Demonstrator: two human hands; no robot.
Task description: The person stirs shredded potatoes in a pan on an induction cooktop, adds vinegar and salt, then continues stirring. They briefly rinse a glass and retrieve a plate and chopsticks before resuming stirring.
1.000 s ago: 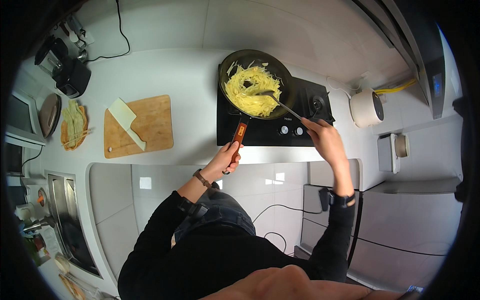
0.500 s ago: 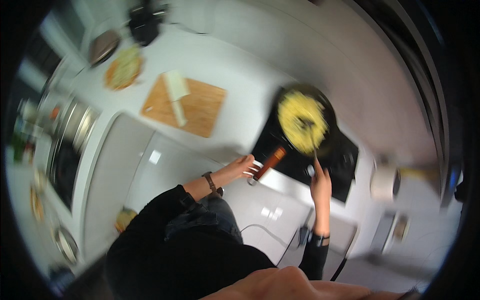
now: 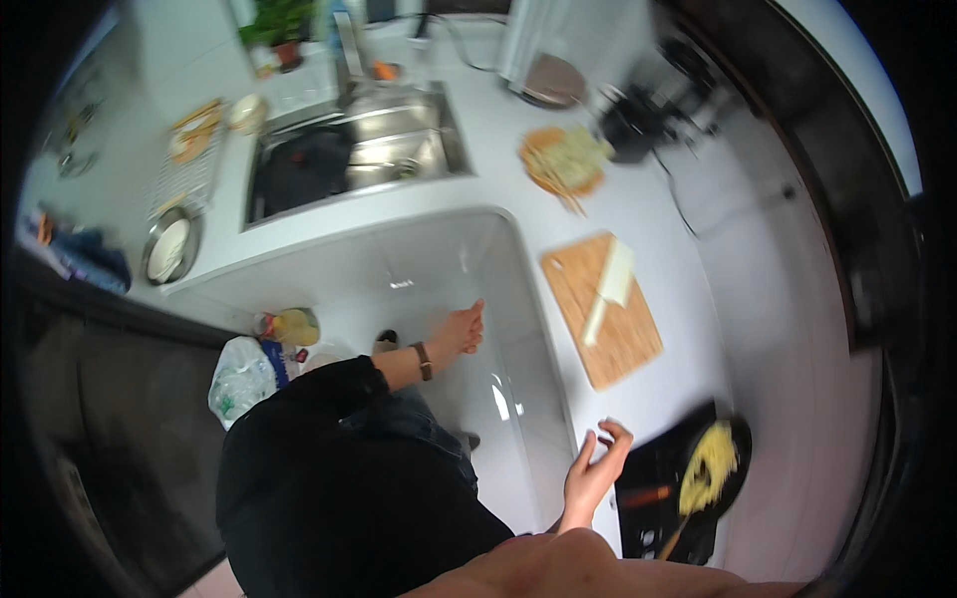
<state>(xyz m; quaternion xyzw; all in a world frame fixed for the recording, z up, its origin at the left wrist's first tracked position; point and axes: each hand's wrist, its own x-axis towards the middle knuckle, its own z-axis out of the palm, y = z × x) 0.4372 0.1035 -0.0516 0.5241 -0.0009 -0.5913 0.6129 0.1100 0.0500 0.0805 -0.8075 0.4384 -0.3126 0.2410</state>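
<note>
My left hand (image 3: 461,332) is held out over the floor, empty, its fingers loosely stretched and a little blurred. My right hand (image 3: 596,470) is raised beside the counter edge, fingers apart with nothing in them. Close to it on the right, a dark frying pan (image 3: 739,468) with shredded yellow food (image 3: 710,468) sits on the black cooktop (image 3: 638,538). The pan's brown handle (image 3: 644,496) points toward me. A utensil (image 3: 675,538) rests in the pan, its head hidden in the food. Beyond lies a wooden cutting board (image 3: 623,354) bearing a white cleaver (image 3: 617,274).
Pale green shreds (image 3: 573,159) lie on an orange plate (image 3: 543,182) at the back. A steel sink (image 3: 457,130) holds a dark pan (image 3: 309,169). A steel bowl (image 3: 191,244) stands at the left counter. On the floor are a plastic bag (image 3: 241,379) and a yellowish container (image 3: 296,326).
My view has swung left toward the sink, so the cooktop now appears lower right. My right hand has let go of the utensil, left in the pan. My left hand is away from the pan handle.
</note>
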